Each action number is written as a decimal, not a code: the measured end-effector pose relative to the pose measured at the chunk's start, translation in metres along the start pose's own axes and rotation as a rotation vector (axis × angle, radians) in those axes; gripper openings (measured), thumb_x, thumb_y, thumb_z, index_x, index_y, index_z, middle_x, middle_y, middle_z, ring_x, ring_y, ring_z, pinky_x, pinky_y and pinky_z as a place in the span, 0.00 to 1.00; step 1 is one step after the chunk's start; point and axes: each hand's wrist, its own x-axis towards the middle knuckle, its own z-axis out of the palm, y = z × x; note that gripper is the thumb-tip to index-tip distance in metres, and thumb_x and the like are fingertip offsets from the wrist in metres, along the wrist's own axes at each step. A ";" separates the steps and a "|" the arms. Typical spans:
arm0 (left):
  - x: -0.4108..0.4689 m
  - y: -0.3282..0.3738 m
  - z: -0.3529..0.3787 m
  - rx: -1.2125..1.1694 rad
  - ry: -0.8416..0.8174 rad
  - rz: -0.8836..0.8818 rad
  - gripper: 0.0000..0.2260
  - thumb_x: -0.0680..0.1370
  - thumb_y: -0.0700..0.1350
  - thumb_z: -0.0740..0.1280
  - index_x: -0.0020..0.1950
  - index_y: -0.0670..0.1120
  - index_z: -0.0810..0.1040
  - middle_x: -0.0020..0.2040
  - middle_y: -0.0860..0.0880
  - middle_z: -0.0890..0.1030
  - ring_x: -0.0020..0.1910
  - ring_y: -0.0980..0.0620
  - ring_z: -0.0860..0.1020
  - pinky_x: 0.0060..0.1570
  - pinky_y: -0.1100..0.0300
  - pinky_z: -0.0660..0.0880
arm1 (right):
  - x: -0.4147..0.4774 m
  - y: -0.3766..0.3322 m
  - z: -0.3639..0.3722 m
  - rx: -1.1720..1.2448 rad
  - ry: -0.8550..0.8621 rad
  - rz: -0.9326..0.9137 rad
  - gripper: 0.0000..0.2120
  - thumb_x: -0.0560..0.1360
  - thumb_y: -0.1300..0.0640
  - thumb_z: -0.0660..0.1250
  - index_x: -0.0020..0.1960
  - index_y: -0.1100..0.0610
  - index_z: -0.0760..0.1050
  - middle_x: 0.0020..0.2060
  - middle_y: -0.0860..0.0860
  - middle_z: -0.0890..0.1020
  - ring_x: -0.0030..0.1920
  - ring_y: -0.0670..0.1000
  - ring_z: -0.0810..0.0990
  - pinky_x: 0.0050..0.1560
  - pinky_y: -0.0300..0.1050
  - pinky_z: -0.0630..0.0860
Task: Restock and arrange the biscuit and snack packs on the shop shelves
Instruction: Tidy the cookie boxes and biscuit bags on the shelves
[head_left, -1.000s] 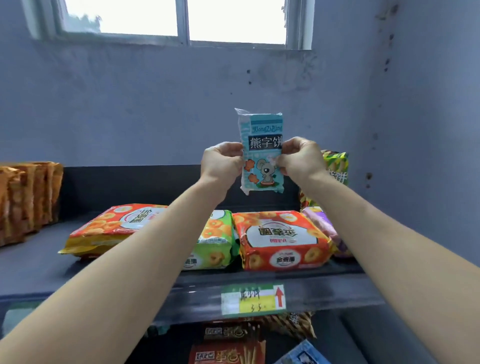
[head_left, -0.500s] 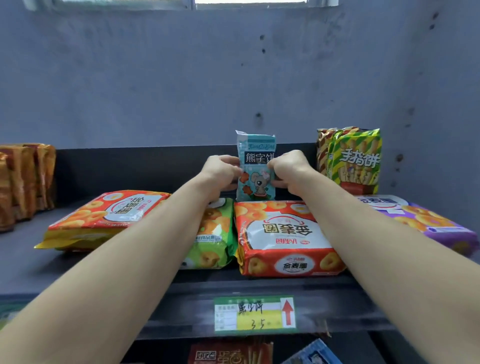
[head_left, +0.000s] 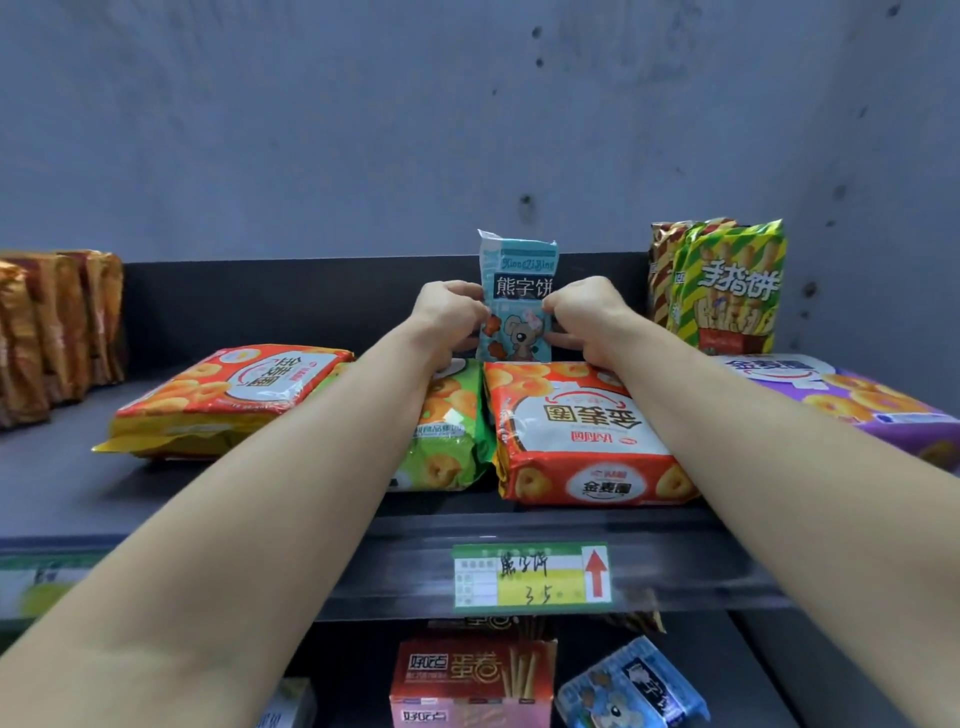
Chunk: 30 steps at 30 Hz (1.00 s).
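Head view, hands: left hand and right hand each pinch a side edge of the blue bear-biscuit pack, fingers curled.
Pack: upright at the back of the shelf, behind the red ring-biscuit pack; its base is hidden.
Doing it well: probably seat the base flat, label forward, and steady it before releasing.
Risk: a thin pack may topple forward.
Neighbours: striped finger-biscuit packs stand to the right.

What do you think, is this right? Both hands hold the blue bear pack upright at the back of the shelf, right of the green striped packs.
Not quite. In the head view the blue bear pack stands left of the green striped packs, not right. The rest holds: the left hand and the right hand hold it upright at the back of the shelf.
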 end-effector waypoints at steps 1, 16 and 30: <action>0.001 0.000 0.000 -0.005 0.012 0.007 0.15 0.76 0.30 0.61 0.61 0.39 0.76 0.54 0.40 0.81 0.52 0.42 0.81 0.47 0.51 0.80 | 0.000 0.000 0.001 0.017 -0.001 -0.003 0.08 0.76 0.64 0.63 0.53 0.64 0.76 0.47 0.58 0.82 0.47 0.56 0.82 0.48 0.51 0.82; 0.016 -0.006 -0.005 0.018 0.015 -0.037 0.18 0.77 0.30 0.58 0.65 0.40 0.73 0.56 0.41 0.80 0.52 0.44 0.80 0.45 0.54 0.80 | 0.002 0.002 0.010 -0.001 -0.117 -0.039 0.09 0.75 0.68 0.61 0.54 0.65 0.76 0.44 0.57 0.80 0.47 0.58 0.81 0.48 0.50 0.80; -0.048 0.038 -0.018 0.062 0.123 0.318 0.13 0.75 0.30 0.59 0.54 0.40 0.78 0.51 0.44 0.82 0.51 0.49 0.80 0.45 0.63 0.77 | -0.067 -0.039 -0.002 -0.078 0.075 -0.422 0.13 0.79 0.61 0.60 0.62 0.62 0.73 0.51 0.53 0.77 0.51 0.51 0.76 0.42 0.39 0.78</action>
